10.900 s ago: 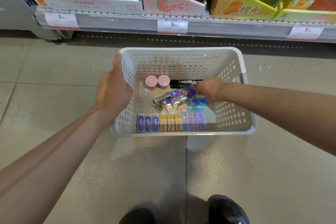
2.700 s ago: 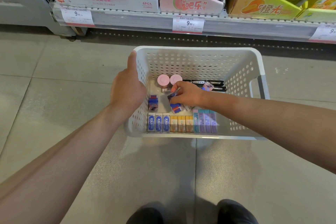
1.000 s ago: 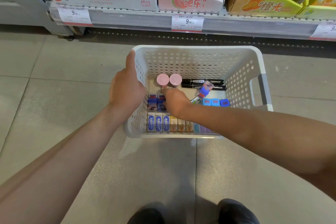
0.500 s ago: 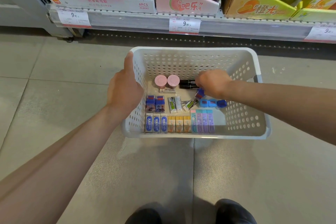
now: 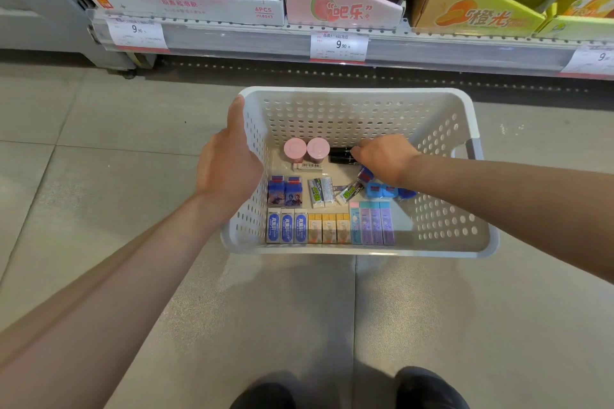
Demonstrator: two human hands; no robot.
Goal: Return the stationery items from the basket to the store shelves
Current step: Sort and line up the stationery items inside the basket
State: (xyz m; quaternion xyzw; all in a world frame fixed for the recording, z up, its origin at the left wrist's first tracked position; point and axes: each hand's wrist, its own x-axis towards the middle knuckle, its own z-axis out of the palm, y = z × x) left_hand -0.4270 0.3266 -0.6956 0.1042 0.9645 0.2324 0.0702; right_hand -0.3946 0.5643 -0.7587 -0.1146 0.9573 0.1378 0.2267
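A white perforated basket point(image 5: 358, 173) sits on the tiled floor point(image 5: 99, 176) in front of a low shelf point(image 5: 265, 40). The left hand point(image 5: 229, 169) holds the basket's left wall, thumb along the rim and fingers wrapped outside.

The right hand point(image 5: 385, 159) reaches into the basket from the right, fingers curled down over black markers point(image 5: 340, 154) that lie against the far wall, long axes running left to right. Whether this grip is clamped on a marker or only touching it cannot be told; the fingertips are hidden.

Two pink round tubs point(image 5: 306, 148) stand upright just left of the markers. In front of them lie two blue-and-red packs point(image 5: 285, 191), long axes pointing away from the person. Beside these are two green-and-white packs point(image 5: 320, 192), and a third point(image 5: 349, 191) tilted toward the right hand. Blue sharpeners point(image 5: 382, 190) sit under the right wrist.

Along the near wall runs a tidy row of erasers, all pointing front to back: three blue point(image 5: 287, 227), three yellow point(image 5: 329, 227), and teal and purple ones point(image 5: 373, 222).

Price tags point(image 5: 339, 46) hang on the shelf edge under pink point(image 5: 339, 7) and yellow cartons point(image 5: 471, 13).
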